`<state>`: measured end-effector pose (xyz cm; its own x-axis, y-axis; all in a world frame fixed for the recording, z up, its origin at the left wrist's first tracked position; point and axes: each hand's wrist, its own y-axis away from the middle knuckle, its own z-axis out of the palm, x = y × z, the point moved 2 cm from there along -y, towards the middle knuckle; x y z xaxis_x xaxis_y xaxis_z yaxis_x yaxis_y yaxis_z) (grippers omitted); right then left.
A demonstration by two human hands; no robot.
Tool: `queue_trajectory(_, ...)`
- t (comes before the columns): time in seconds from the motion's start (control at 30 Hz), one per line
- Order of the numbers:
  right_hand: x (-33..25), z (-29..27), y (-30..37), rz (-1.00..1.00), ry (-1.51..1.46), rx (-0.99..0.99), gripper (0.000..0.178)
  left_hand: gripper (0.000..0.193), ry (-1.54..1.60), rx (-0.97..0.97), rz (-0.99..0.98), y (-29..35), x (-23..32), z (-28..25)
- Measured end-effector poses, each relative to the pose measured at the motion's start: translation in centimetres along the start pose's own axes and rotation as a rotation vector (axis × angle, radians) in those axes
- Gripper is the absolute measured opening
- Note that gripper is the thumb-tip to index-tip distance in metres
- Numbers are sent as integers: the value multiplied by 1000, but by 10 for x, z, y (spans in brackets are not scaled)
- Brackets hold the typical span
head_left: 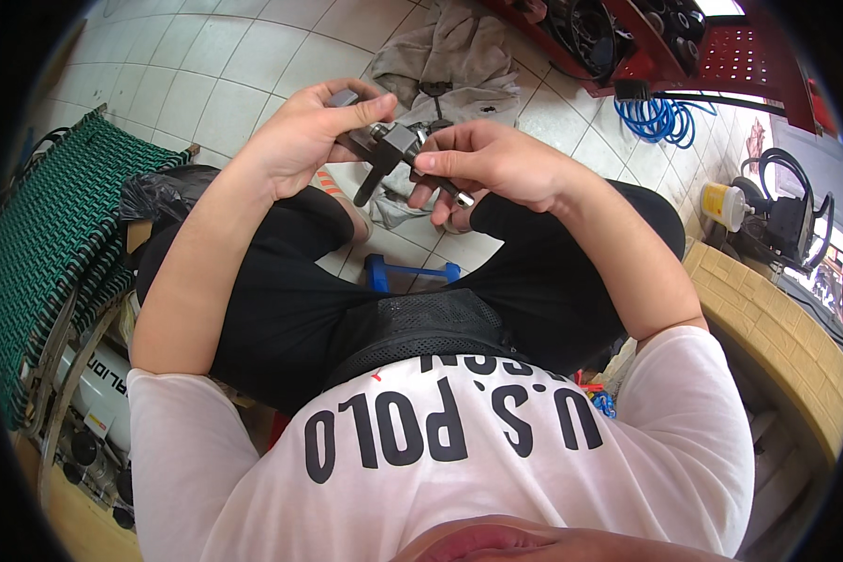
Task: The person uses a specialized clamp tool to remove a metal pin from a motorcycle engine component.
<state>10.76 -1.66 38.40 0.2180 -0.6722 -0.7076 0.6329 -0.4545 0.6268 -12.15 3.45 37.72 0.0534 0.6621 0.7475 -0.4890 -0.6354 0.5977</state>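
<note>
Both hands were closed on one small metal part [395, 150], held up in the air over the person's knees. The left hand [304, 140] had its thumb and fingers pinched tight on the top end of the part. The right hand [496, 164] held the other end, with its fingertips pressed on the grey block in the middle and on a shiny pin that stuck out below. A dark flat handle hung down from the part between the two hands.

The part looked hard and stiff, like steel, and I think it was heavy for how little it was. It might have been oily, so it could slip. The blocky middle looked like the best place to hold it, not the thin pin.

Just past the part, on the tiled floor [253, 56], lay a crumpled grey cloth [459, 56]. Below the part, between the person's legs, sat a blue stand [412, 272]. Far from the part, to its right, a blue hose [660, 117] was coiled up by a red rack [740, 56]. To its left stood a green woven cot [51, 244].
</note>
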Motion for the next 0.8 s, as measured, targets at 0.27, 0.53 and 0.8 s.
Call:
queue_trajectory(0.27, -7, -3, 1, 3, 2, 105, 40, 34, 76, 6, -20, 2, -2, -1)
queue_trajectory(0.53, -6, 3, -1, 21, 142, 127, 45, 39, 34, 15, 4, 3, 0, 1)
queue_trajectory(0.8, -3, -4, -4, 45, -104, 93, 47, 43, -11, 89, 36, 3, 0, 3)
